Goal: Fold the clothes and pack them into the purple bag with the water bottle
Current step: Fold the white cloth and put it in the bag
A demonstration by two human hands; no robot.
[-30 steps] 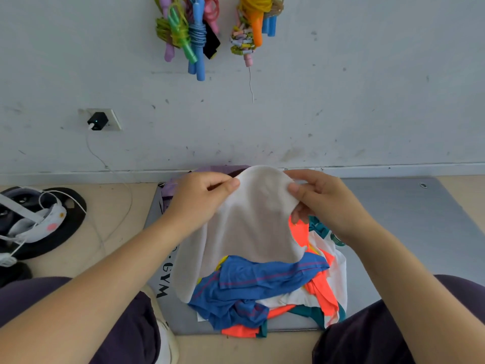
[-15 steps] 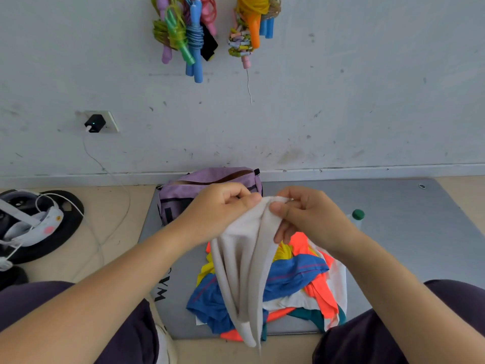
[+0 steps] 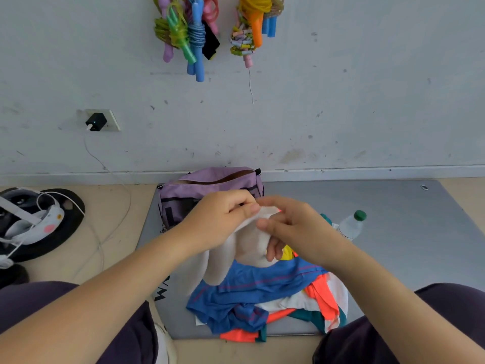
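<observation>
Home gym corner: skipping ropes [image 3: 195, 35] hung on wall; exercise mat [image 3: 393, 232].

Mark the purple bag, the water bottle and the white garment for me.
purple bag [image 3: 183, 191]: head view, on its upper side panel.
water bottle [image 3: 351, 227]: head view, on its clear body.
white garment [image 3: 249, 245]: head view, on the cloth between the hands.
</observation>
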